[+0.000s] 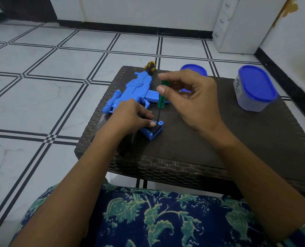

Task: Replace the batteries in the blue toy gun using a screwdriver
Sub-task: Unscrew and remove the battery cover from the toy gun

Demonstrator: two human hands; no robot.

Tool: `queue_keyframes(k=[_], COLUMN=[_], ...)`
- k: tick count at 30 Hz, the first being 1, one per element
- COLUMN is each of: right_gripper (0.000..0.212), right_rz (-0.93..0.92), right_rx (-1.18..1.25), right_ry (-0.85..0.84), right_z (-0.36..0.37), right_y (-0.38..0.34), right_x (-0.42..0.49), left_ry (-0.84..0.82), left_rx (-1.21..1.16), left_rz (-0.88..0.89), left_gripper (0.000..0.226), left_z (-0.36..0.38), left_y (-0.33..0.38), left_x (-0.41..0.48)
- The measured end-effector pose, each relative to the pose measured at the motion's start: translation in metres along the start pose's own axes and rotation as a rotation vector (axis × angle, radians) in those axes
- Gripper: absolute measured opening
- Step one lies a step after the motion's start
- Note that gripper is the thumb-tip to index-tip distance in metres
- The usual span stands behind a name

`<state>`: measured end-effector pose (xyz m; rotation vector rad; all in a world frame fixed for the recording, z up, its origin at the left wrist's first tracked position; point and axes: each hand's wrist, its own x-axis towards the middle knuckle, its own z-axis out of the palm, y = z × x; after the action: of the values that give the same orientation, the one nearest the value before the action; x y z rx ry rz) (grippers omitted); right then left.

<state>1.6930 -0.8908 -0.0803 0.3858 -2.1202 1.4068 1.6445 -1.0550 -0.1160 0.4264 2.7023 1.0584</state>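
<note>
Screwdriver (161, 94), green see-through handle, was pinched upright between thumb and fingers of right hand (192, 102). Narrow pinch high on the handle; the remaining fingers curled loosely behind. Dark shaft ran straight down from the grip, and the tip met the black end face of the gun's handle butt (155, 131). Whether the tip sat in a screw could not be told.

Left hand (130, 115) gripped the blue toy gun (135, 88) around its handle, just left of the shaft. Its fingers wrapped over the handle, with one fingertip (152, 124) pressed right beside the screwdriver tip. Gun lay flat on its side on the brown woven table (237, 139), body and barrel stretching away beyond the left-hand grip, butt end pointing toward the person.

Second screwdriver with yellow-and-black handle (150, 66) lay past the gun, far side of the right-hand pinch. Blue lid (192, 69) was partly hidden behind the right hand's fingers. Clear tub with blue lid (255, 90) stood well apart to the right of the grip. Patterned blue-green cloth (157, 216) covered the lap below both forearms. White tiled floor (41, 86) lay to the left.
</note>
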Motion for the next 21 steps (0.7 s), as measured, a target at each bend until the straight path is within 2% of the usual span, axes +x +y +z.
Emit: queue_keyframes(k=[5,14,21], right_gripper=[0.02,0.015,0.014], right_rz=[-0.026,-0.103,-0.113], right_rx=[0.049,-0.026,-0.046], right_ry=[-0.038,0.117,0.123], right_z=[0.0016,0.0027,0.0056], right_y=[-0.0016,0.0,-0.0012], right_x=[0.0004,-0.0004,-0.0009], left_ry=[0.0,-0.01,-0.003], left_rx=[-0.003,-0.003,-0.001], left_rz=[-0.004,0.006,0.003], left_gripper=[0.024,0.029,0.029], left_z=[0.0,-0.0006,-0.0002], left_y=[0.001,0.0016,0.0021], left_x=[-0.0015,-0.0008,-0.0016])
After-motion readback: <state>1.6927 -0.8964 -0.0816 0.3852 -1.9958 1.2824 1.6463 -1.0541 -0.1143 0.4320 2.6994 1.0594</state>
